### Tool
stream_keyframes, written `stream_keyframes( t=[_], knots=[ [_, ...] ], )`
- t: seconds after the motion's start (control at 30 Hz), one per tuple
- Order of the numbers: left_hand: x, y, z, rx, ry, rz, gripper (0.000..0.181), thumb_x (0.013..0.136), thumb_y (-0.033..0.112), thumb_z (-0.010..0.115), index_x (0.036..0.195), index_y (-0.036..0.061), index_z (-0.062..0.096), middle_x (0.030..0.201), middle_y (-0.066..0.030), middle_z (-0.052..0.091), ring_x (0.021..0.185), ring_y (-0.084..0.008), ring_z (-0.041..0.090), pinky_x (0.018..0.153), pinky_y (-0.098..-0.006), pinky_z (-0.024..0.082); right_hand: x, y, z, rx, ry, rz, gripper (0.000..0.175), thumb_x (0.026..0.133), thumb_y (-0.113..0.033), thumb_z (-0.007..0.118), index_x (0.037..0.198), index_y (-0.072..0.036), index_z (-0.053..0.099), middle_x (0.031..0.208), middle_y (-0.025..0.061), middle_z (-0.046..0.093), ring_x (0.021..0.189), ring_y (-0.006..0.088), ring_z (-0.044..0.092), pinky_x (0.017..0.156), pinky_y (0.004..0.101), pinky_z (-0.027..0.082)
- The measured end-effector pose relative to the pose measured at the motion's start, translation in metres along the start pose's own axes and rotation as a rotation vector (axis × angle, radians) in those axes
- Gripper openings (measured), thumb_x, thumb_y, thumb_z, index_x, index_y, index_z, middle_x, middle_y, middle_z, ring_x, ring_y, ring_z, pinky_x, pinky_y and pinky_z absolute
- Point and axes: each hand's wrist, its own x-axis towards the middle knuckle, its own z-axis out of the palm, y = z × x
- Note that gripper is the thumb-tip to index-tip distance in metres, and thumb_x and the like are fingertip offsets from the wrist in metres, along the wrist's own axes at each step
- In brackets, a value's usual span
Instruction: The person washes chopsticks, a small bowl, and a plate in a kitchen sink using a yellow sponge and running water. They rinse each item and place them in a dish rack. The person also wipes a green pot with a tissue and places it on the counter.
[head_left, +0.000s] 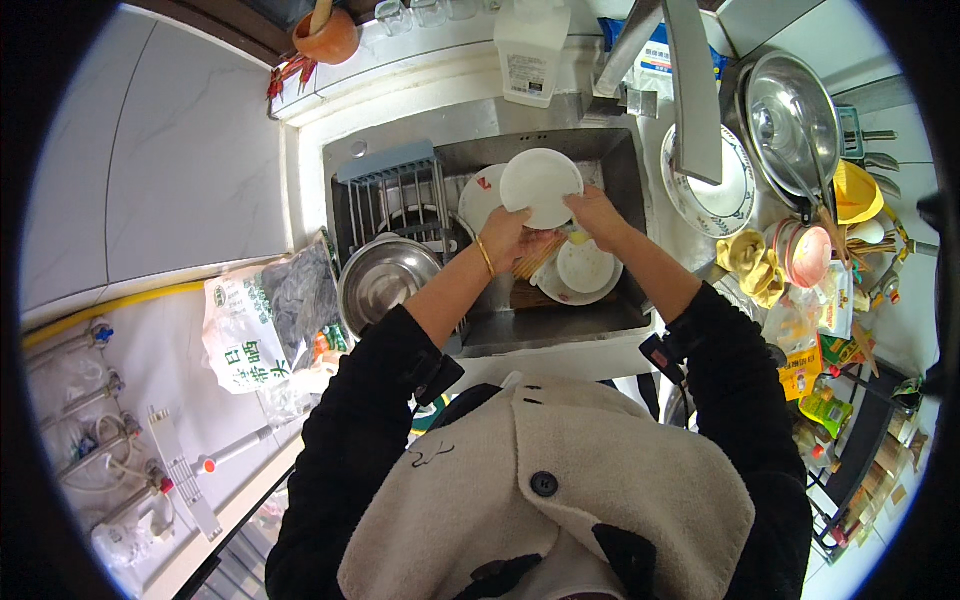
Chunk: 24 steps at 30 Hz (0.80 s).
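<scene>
Over a stainless steel sink (555, 330), my left hand (510, 234) and my right hand (598, 215) hold a white dish (541, 187) by its near edge, one at each side. Behind it, partly covered, a white plate with a red mark (478, 196) lies in the sink. Wooden chopsticks (536, 262) stick out just below my left hand; whether its fingers touch them cannot be told. Below my right hand, a small white bowl (586, 268) rests on a larger white dish (606, 291).
A metal rack (386, 161) and a steel basin (388, 279) occupy the sink's left side. The faucet (694, 97) reaches over the right counter, above a patterned plate (742, 217). Steel bowls (795, 124), a pink bowl (811, 255) and yellow gloves (750, 262) crowd the right.
</scene>
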Motion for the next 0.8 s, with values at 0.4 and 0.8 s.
stream_keyframes(
  t=[0.4, 0.8],
  knots=[
    [0.048, 0.091, -0.065, 0.018, 0.274, 0.230, 0.042, 0.088, 0.007, 0.042, 0.124, -0.0110, 0.031, 0.109, -0.0224, 0.052, 0.094, -0.0326, 0.059, 0.074, -0.0347, 0.057, -0.019, 0.051, -0.026, -0.731, 0.223, 0.082, 0.051, 0.090, -0.037, 0.048, 0.132, -0.010, 0.039, 0.105, 0.0315, 0.056, 0.103, 0.0380, 0.056, 0.089, 0.0432, 0.044],
    [0.076, 0.119, -0.074, -0.062, 0.238, 0.252, 0.040, 0.093, 0.012, 0.042, 0.126, -0.0073, 0.030, 0.114, -0.0226, 0.051, 0.102, -0.0304, 0.057, 0.086, -0.0347, 0.053, -0.042, 0.123, 0.012, -1.555, -0.262, -0.101, 0.057, 0.086, -0.033, 0.056, 0.138, -0.015, 0.038, 0.137, 0.0249, 0.029, 0.117, 0.0413, 0.045, 0.095, 0.0443, 0.042]
  ],
)
